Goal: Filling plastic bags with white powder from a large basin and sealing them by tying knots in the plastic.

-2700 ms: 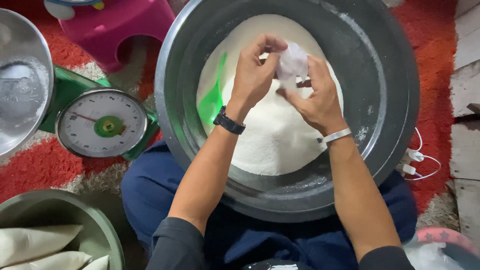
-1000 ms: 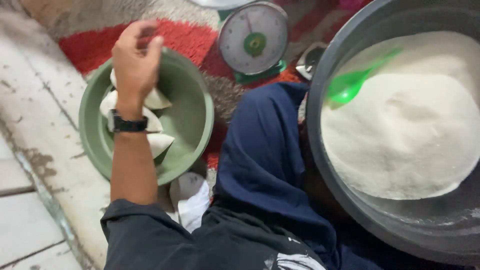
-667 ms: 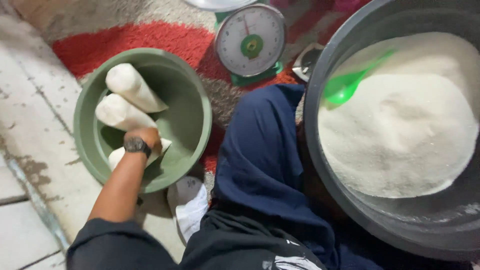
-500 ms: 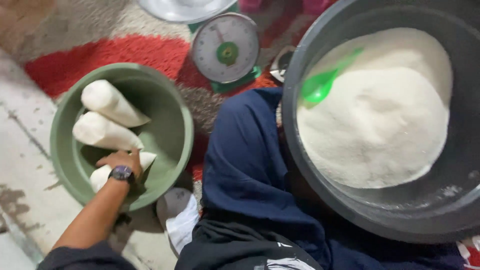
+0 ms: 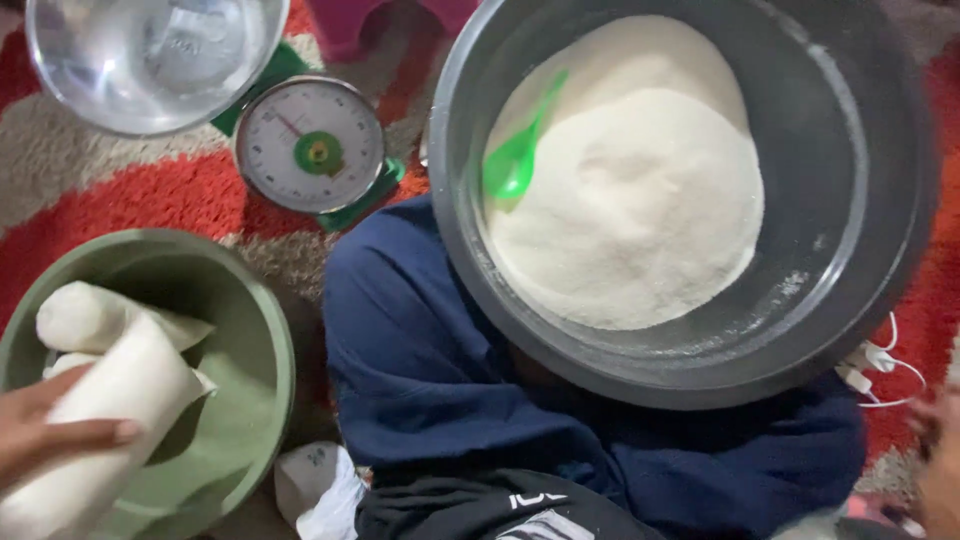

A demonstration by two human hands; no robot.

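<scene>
Over green basin (image 5: 262, 330), bag (image 5: 110, 420) in hands (image 5: 45, 435)

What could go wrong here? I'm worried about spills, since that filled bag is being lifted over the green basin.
The left hand holds the filled white bag only at the frame's edge, with its grip mostly hidden; it could slip back onto the other bags in the green basin. The big grey basin rests on the person's lap, heaped with white powder, so a shift might tip it. The green scoop lies half buried.
</scene>
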